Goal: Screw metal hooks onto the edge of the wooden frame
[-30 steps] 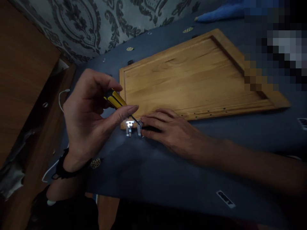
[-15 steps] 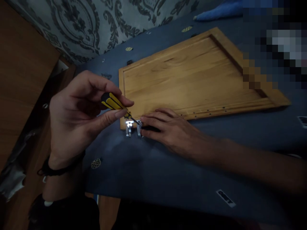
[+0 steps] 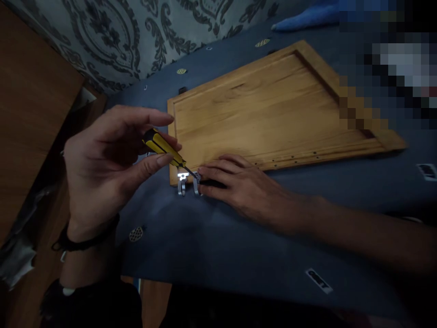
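Note:
My left hand (image 3: 99, 168), with a dark band at the wrist, holds a yellow-and-black screwdriver (image 3: 164, 146) between thumb and fingers, its index finger lifted off the handle. The shaft slants down right to a silver metal hook (image 3: 195, 183) at the near edge of a wooden board (image 3: 259, 105). Exactly where the tip meets the hook is hard to see. Another silver hook (image 3: 182, 183) sits just left, at the board's corner. My right hand (image 3: 246, 184) lies over the near edge, index fingertip and thumb closed against the right-hand hook, other fingers flat on the wood.
Several small dark holes (image 3: 292, 157) line the board's near edge. Underneath spreads a dark blue patterned cloth (image 3: 221, 246). A patterned wall (image 3: 191, 23) rises behind, a wooden panel (image 3: 30, 91) stands left, and a blue object (image 3: 307, 18) lies at the back. The upper right is pixelated.
My left index finger has lifted off the screwdriver handle, and the left hand has shifted slightly left. My right hand and the hooks keep their places on the board.

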{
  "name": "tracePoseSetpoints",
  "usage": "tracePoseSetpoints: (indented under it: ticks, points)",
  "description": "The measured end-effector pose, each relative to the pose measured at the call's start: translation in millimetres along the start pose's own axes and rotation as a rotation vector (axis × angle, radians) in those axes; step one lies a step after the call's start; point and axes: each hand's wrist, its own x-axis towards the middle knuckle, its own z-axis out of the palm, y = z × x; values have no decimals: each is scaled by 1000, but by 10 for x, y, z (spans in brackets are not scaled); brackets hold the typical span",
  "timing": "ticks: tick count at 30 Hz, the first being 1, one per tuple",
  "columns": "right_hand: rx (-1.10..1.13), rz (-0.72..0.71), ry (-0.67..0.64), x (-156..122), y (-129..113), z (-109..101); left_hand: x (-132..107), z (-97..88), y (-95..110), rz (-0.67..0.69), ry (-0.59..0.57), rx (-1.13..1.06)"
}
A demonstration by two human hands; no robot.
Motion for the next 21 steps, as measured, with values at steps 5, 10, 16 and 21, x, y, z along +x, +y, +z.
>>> tracePoseSetpoints:
  ticks: [5, 10, 16, 21]
  points:
    - [-11, 1, -3, 3, -5, -9, -23, 109, -25, -121, 29, -109]
    - [-39, 7, -8, 9, -13, -8, -6, 402, 58, -241, 170, -394]
    - [-6, 11, -57, 8, -5, -15, 60, 562, 223, -366, 309, -521]
    - [0, 11, -52, 14, -3, -27, 131, 531, 172, -417, 317, -584]
